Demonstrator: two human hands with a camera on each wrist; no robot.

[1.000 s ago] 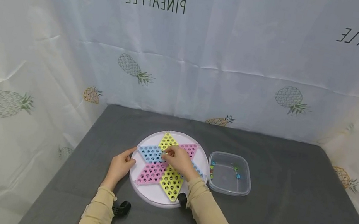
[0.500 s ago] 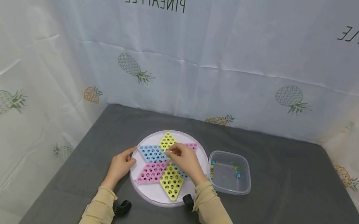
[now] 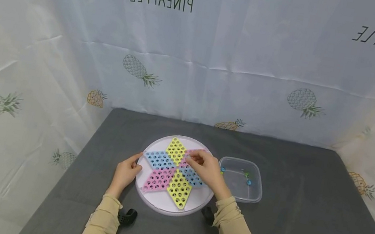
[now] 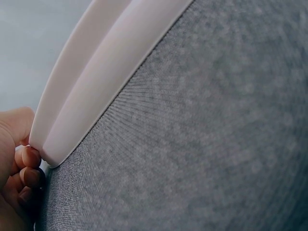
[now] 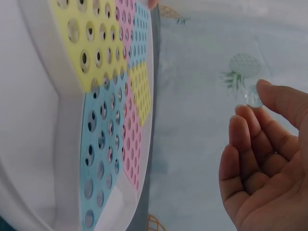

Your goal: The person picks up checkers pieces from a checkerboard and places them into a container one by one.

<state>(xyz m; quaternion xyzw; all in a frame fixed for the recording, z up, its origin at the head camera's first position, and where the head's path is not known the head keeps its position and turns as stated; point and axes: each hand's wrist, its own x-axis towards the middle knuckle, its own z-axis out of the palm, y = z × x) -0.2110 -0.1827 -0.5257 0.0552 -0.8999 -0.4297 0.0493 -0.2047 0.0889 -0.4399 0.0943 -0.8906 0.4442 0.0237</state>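
Note:
A round white Chinese checkers board (image 3: 152, 200) with a raised star of yellow, pink and blue points full of holes lies on the table. At its left edge my left hand (image 3: 126, 172) grips the rim; in the left wrist view, curled fingers (image 4: 30, 159) press against the rim's outer side. Over the pink and blue points on the right, my right hand (image 3: 209, 171) pinches a clear glass marble (image 5: 253, 96) between thumb and index fingertip. That marble is off the board, and the other fingers are loosely curled.
Right of the board stands a clear plastic box (image 3: 256, 193) with several blue and green marbles inside; my right hand partly overlaps its left side. A dark grey cloth (image 3: 304, 217) covers the table. A pineapple-print curtain (image 3: 199, 90) hangs behind and at both sides.
My right hand has moved right, from the star's middle to over its right-hand points, pinching the marble. More of the blue point beneath it shows. My left hand has stayed at the rim.

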